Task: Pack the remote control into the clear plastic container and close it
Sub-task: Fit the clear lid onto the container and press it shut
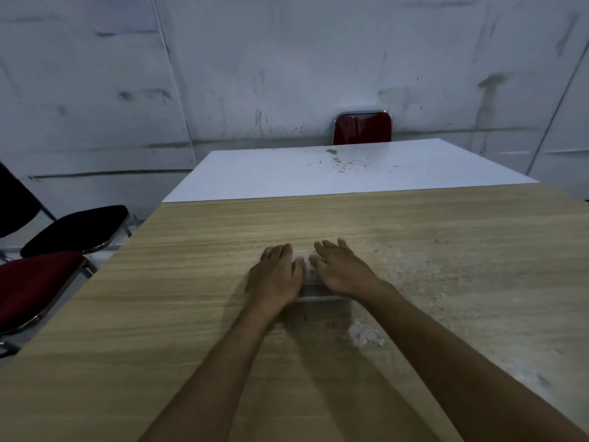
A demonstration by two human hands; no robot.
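Clear plastic container [314, 290], no label legible, under both flat, open hands: left hand [275, 277], right hand [342, 269].

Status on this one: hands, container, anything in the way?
Left hand and right hand flat on clear container, pressing down. Remote hidden. Wooden table around it clear.

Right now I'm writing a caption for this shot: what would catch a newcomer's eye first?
First, the two bare hands pressed flat side by side at mid-table: left hand, right hand, covering a clear plastic container on the wooden table. Its contents are hidden. Next, a white crumbly patch just nearer the viewer, and the red chair back behind the far white table.
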